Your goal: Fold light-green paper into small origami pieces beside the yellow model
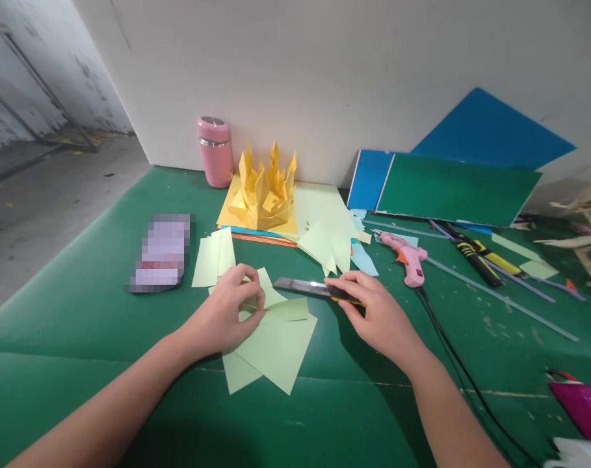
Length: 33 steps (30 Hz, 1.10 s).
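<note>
Front-right of the pink glue gun [413,263], past its black cord [426,303], bare tabletop [510,354] gave passage; the right hand [373,309] barred the gun's left, a green panel [458,188] its rear.

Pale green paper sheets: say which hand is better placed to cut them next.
Likely the right hand: it grips the black-and-yellow utility knife, its metal blade pointing toward the pale green paper sheets. The left hand pinches a small pale green paper piece over them.
</note>
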Each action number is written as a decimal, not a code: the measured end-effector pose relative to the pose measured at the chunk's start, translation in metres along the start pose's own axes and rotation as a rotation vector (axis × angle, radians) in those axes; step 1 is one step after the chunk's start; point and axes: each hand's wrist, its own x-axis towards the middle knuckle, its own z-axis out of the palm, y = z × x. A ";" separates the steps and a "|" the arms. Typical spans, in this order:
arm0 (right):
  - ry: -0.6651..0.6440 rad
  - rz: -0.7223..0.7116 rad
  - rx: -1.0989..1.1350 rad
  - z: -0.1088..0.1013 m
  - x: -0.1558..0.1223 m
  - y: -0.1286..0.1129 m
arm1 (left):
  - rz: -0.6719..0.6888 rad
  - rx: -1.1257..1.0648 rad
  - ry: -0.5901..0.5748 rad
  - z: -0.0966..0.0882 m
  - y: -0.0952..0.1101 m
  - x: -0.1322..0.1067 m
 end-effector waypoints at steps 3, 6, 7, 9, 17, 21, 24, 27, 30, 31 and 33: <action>0.023 0.024 0.018 -0.002 0.000 0.001 | 0.010 -0.014 -0.009 0.000 0.000 0.000; -0.062 0.004 0.053 -0.003 -0.001 0.000 | 0.011 -0.020 -0.011 0.000 0.000 0.000; -0.082 -0.009 0.057 -0.003 -0.001 0.000 | 0.009 -0.018 -0.013 0.000 0.000 0.000; -0.098 -0.036 0.052 -0.004 -0.002 -0.001 | 0.006 -0.012 -0.014 0.000 0.000 0.000; -0.195 -0.062 0.002 -0.006 -0.002 -0.008 | 0.092 0.045 -0.081 0.000 -0.004 -0.001; -0.187 -0.078 0.006 -0.001 0.000 -0.011 | 0.108 0.075 -0.072 0.002 -0.004 0.001; -0.173 -0.083 0.019 0.000 -0.001 -0.008 | 0.089 0.076 -0.057 0.004 -0.005 0.002; -0.181 -0.071 0.055 -0.001 -0.002 -0.003 | 0.086 0.074 -0.056 0.005 -0.008 0.002; -0.206 -0.082 0.083 -0.002 -0.003 0.000 | 0.083 0.069 -0.065 0.005 -0.010 0.002; -0.214 -0.084 0.085 -0.002 -0.003 0.000 | 0.078 0.067 -0.072 0.005 -0.010 0.002; -0.232 -0.090 0.084 -0.002 -0.003 0.000 | 0.068 0.064 -0.087 0.005 -0.010 0.003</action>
